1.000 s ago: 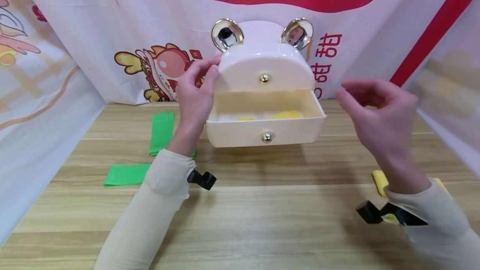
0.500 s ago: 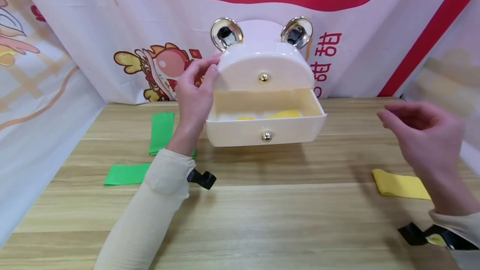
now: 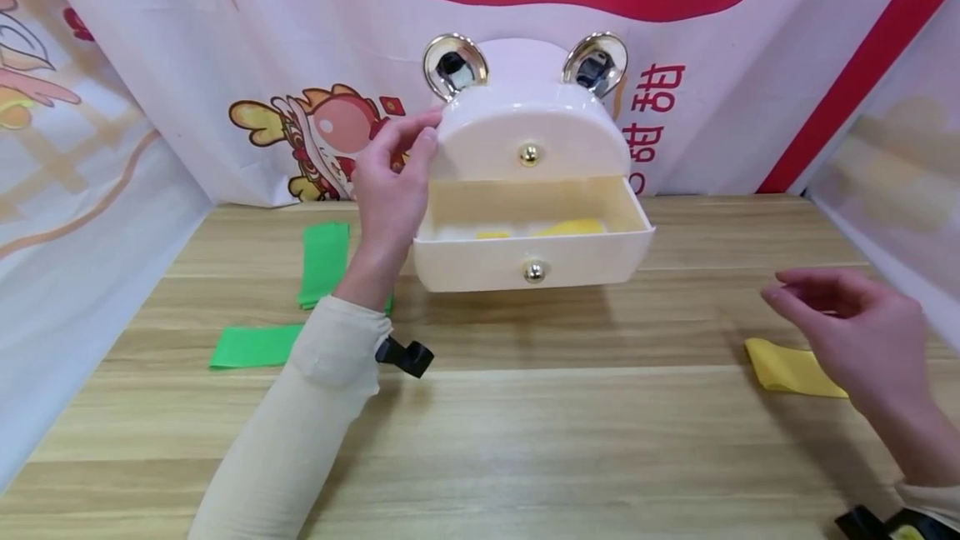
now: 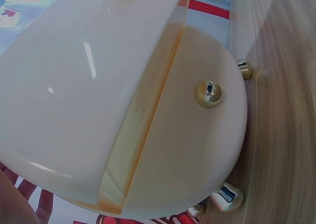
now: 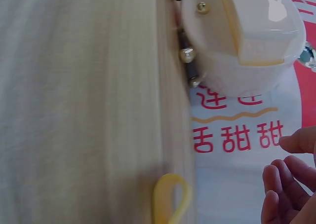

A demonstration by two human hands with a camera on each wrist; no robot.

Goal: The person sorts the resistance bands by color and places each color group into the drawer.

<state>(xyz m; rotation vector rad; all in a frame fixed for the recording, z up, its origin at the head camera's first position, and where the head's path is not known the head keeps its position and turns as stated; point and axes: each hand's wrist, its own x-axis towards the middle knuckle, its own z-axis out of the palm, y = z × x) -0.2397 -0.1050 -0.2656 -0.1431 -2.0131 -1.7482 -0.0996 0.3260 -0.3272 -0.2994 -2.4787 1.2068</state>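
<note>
A white storage box (image 3: 531, 127) with a rounded top and two gold-rimmed round ears stands at the back of the table. Its lower drawer (image 3: 480, 263) is pulled out, with yellow pieces (image 3: 572, 227) lying inside. My left hand (image 3: 392, 182) rests against the box's left side, fingertips touching it near the top; in the left wrist view, fingers (image 4: 44, 206) show at the box's edge. At the right, my right hand (image 3: 855, 327) hovers over a folded yellow cloth strip (image 3: 791, 369), fingers loosely bent and holding nothing. The hand partly hides the strip.
Green cloth strips (image 3: 324, 261) lie left of the box, with another green strip (image 3: 255, 347) nearer, partly hidden by the left sleeve. A printed curtain (image 3: 300, 40) hangs behind the wooden table (image 3: 570, 448) and along its sides.
My right hand has moved right, away from the box, then down toward the yellow strip. My left hand, the box and its drawer have stayed in place.
</note>
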